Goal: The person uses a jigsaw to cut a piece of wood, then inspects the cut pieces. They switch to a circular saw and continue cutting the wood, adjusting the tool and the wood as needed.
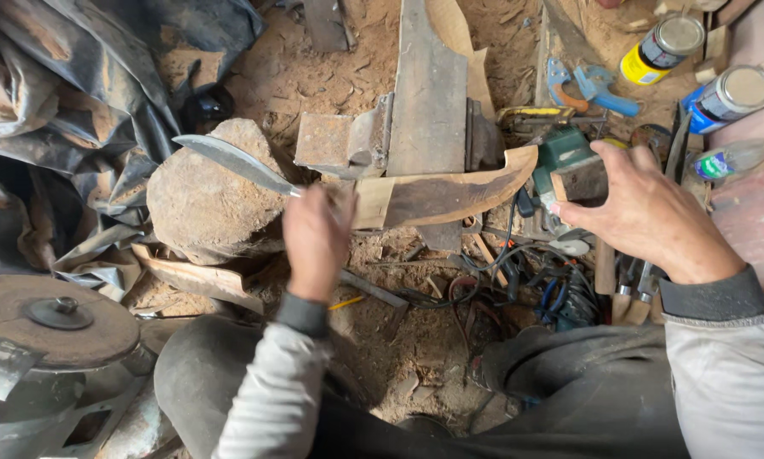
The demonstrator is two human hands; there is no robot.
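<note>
Nearest the camera are the person's knees in dark trousers and two grey sleeves. The left hand [316,238] is closed around the handle end of a knife [237,161], so the grip itself is hidden. The blade rises from the fist up and to the left, its long axis slanting across the view, the tip over a rounded stone block [203,200] (whether it touches the stone I cannot tell). The right hand [645,212] is spread, fingers apart, over a small dark wooden block [582,178] and a green power tool [565,153]; it holds nothing that I can see.

Between the hands lies a curved wooden piece [446,195], long axis running left to right, its pointed end turned up towards the right, resting against a rusty metal vise [382,140] that clamps an upright plank [429,85]. Farther off, on the sawdust-covered floor, lie blue-handled pliers [590,85] and two spray cans [696,68]. A grinding wheel [55,319] sits at the lower left.

My judgement of the risk: the bare blade is swung close to the wooden piece and the vise, so a slip of the fist could send the edge glancing off metal, or towards the open right hand. The tangle of cables [518,280] near the knees could also snag a sleeve.
</note>
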